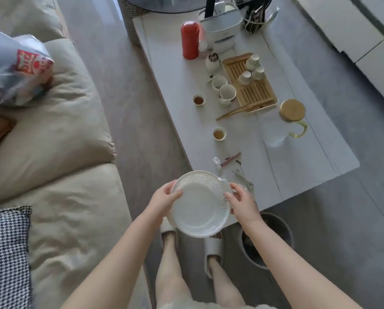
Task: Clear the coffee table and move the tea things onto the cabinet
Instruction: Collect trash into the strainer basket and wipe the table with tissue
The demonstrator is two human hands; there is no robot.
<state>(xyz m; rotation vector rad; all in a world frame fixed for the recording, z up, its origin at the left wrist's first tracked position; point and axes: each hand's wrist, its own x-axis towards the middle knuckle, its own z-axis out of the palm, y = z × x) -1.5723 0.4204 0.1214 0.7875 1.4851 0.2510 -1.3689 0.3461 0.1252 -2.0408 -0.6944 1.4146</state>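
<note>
- Right, both hands are on the white basket (200, 206), which hangs in the air at the near end of the coffee table (298, 161), partly over that table's near edge and partly over the floor.
- The left hand (164, 198) grips the basket's left rim, fingers curled over the edge; the right hand (242, 202) grips the right rim by its small handle, thumb on the inside.
- Just beyond the basket, by the table's near edge, lies some crumpled wrapping (242, 180), with a white scrap (217, 162) and a brown stick (231, 158) a bit farther in.
- Farther up the table stand two small cups of tea (219, 133) (198, 100), well apart from each other.
- The bamboo tea tray (251, 85) sits mid-table with three cups (252, 68) upside down on it; two white pitchers (223, 89) touch its left edge.
- A glass jug with a wooden lid (291, 112) stands near the tray's near right corner, and bare tabletop spreads around it.
- The red flask (189, 40) and a white kettle (222, 32) crowd the far end.
- A bin (266, 239) sits on the floor by the near right corner, beside the slippered feet.
- A narrow strip of floor separates the sofa (59, 152) from the table's left edge.
</note>
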